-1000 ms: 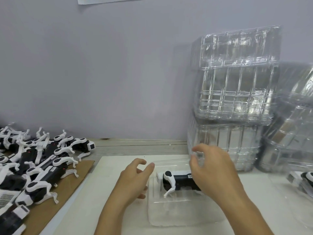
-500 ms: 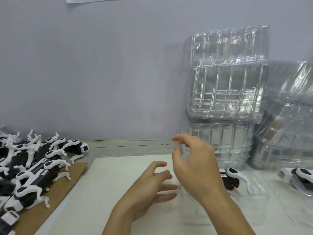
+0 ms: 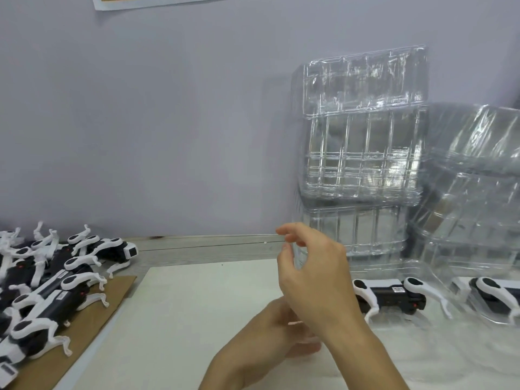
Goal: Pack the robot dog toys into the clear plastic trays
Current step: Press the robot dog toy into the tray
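My right hand [image 3: 315,280] is raised, fingers loosely curled, gripping nothing I can see. My left hand [image 3: 270,342] lies beneath it, fingers hidden, so I cannot tell. A trayed dog [image 3: 389,296] sits just right; loose dogs [image 3: 56,280] lie far left; tray stack [image 3: 363,153] stands behind.

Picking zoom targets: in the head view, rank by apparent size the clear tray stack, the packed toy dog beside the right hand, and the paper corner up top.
1. clear tray stack
2. packed toy dog
3. paper corner, cut off by the frame, so unsure
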`<state>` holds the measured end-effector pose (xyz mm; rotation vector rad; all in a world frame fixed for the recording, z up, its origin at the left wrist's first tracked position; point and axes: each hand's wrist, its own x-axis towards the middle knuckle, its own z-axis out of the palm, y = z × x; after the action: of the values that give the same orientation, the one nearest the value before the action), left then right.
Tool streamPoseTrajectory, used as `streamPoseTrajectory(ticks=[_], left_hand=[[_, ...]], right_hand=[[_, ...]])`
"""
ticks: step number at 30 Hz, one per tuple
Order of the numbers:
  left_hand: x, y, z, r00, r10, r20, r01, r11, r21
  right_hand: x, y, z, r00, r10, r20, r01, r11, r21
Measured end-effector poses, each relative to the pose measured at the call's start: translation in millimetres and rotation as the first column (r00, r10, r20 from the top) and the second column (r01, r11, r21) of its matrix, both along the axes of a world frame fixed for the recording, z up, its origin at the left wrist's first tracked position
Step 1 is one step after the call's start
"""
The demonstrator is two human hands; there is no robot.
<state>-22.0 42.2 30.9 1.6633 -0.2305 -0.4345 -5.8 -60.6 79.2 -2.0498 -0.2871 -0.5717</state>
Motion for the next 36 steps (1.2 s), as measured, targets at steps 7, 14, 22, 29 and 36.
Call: streamPoseTrajectory(ticks=[7,14,22,29,36], left_hand=[[-2.9,-16.7,6.7,0.989,-0.038,0.142,0.017,0.989,0.144],[5.5,-24.0,-11.5,0.912,-0.140,0.386,-0.075,0.868,0.491],[7.0,-27.3,4.5,0.963,-0.016,0.267,-0.063,0.956,0.286],[39.5,-3.8,33.7,0.763,0.373,0.528,-0.564,0.783,0.261],[85.3,-31.8,181.8,0.272,0.098,0.957,-0.691,0.712,0.123]], right_hand=[[1.1,-3.8,0.8,1.000,0.008,-0.021,-0.008,1.000,0.017],[3.4,-7.4,-1.0,1.000,0.009,-0.029,-0.008,1.000,0.017],[5.4,-9.7,-3.8,0.999,0.002,-0.035,-0.001,0.999,0.035],[11.9,-23.3,1.4,0.990,-0.128,0.054,0.115,0.972,0.205],[13.4,-37.3,4.2,0.984,-0.173,0.028,0.155,0.931,0.331]])
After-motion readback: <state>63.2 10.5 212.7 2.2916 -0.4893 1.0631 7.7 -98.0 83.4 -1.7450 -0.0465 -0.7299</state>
